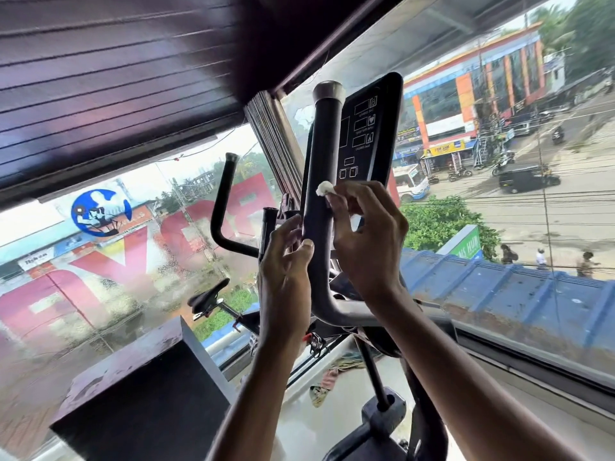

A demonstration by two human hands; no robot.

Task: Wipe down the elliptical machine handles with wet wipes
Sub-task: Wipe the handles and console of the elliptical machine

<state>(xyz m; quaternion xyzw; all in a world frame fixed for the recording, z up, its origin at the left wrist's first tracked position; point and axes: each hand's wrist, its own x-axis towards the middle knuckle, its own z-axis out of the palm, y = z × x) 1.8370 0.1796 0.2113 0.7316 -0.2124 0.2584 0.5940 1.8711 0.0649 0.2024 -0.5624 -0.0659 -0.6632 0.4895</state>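
**White wipe pressed to a black handle**

A dark box (143, 387) with a scuffed top sits closest, below and left of the handle. Two bare forearms rise beside it toward the upright black handle (321, 154) of the elliptical machine.

The left hand (286, 261) grips the handle low on its straight part, just above the bend. Its fingers (283, 234) curl round the left side and the thumb lies on the front face.

The right hand (366, 234) is a little higher, on the handle's right side. Its thumb and fingertips pinch a small bunched wet wipe (324, 188). The wipe touches the right edge of the handle about midway up, and the other fingers arch loosely above it.

A grey cap (328, 89) tops the handle. Just behind and right of the handle stands the dark console (369, 131), marked with white outlined boxes.

Left of the handle and farther back, a second handle (223, 201) curves upward. Below and left of the handle is a black saddle (208, 296).

A crumpled cloth (329, 377) lies on the sill below the handle. Beyond everything is the window (499, 294), fogged on the left. Far right of the handle, through the glass, are a street and a black vehicle (525, 178).
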